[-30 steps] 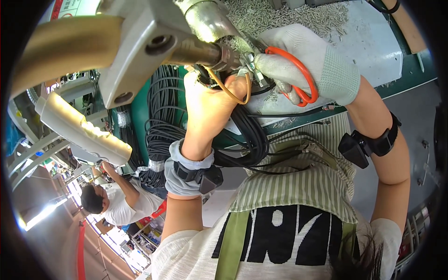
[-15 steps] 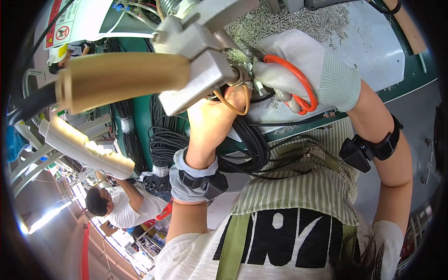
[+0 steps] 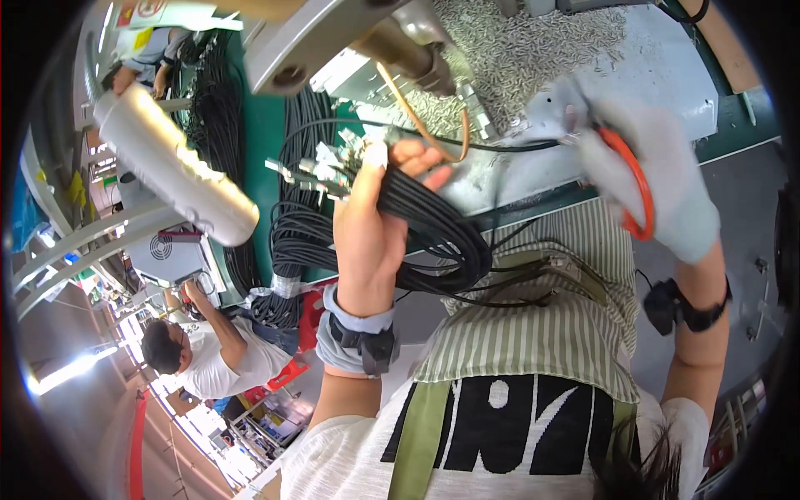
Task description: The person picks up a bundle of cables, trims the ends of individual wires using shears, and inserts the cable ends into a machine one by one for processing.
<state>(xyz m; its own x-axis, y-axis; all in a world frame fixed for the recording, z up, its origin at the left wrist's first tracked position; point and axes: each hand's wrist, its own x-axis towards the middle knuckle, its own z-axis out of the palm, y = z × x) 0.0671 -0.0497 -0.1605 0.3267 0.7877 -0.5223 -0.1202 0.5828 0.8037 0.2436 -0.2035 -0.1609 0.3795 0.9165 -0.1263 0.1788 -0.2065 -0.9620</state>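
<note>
A green tabletop [image 3: 730, 137] with a pale edge crosses the upper part of the view, and smooth grey floor [image 3: 746, 208] spreads below its right end. On the left, a white cylindrical lamp [image 3: 179, 158] glows yellowish along one side, near curved pale metal rails [image 3: 62, 242]. Farther off, a long white tube light [image 3: 73, 372] shines beside a plain greyish surface, wall or ceiling. A red upright strip [image 3: 137, 442] stands near cluttered pale shelving [image 3: 267, 427], blurred by glare.
</note>
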